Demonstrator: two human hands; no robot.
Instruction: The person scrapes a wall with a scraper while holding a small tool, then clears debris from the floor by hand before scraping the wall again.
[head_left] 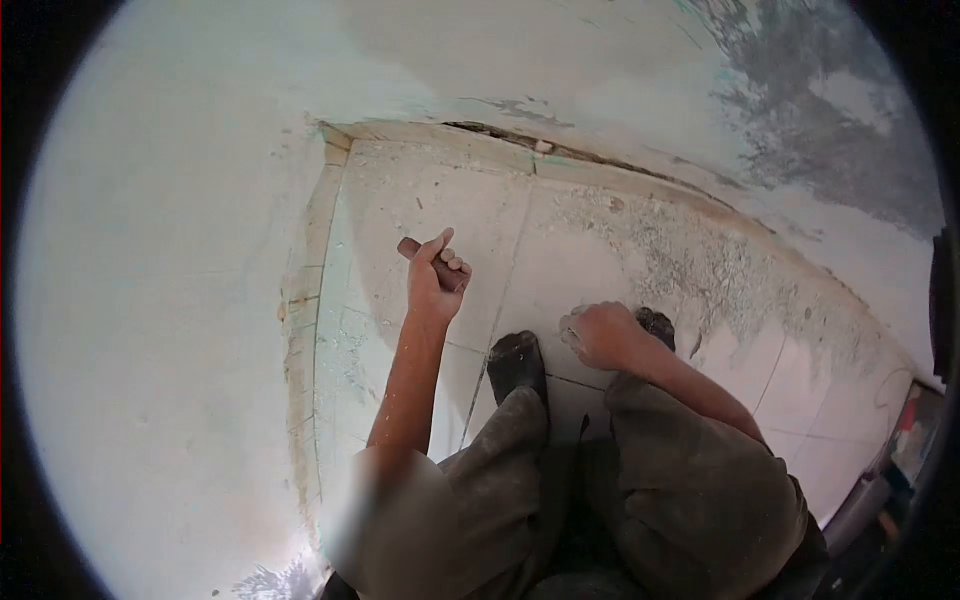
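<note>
My left hand [432,282] is closed around a short brown bar [408,247] that looks like a wooden handle. One end sticks out past the thumb side; whether a blade or anything else is attached cannot be made out. It is above the pale tiled floor [480,250], left of my feet. My right hand [605,335] is curled closed in front of my right knee, beside my right foot [655,325]. The back of that hand faces me, so whatever is inside its fingers is hidden.
Crumbly grey debris [690,265] lies on the tiles along the wall base. A tiled skirting strip [305,340] follows the corner, with a dark gap [490,130] above it. The wall [160,280] is pale, patched grey at upper right. Assorted items [905,450] stand at far right.
</note>
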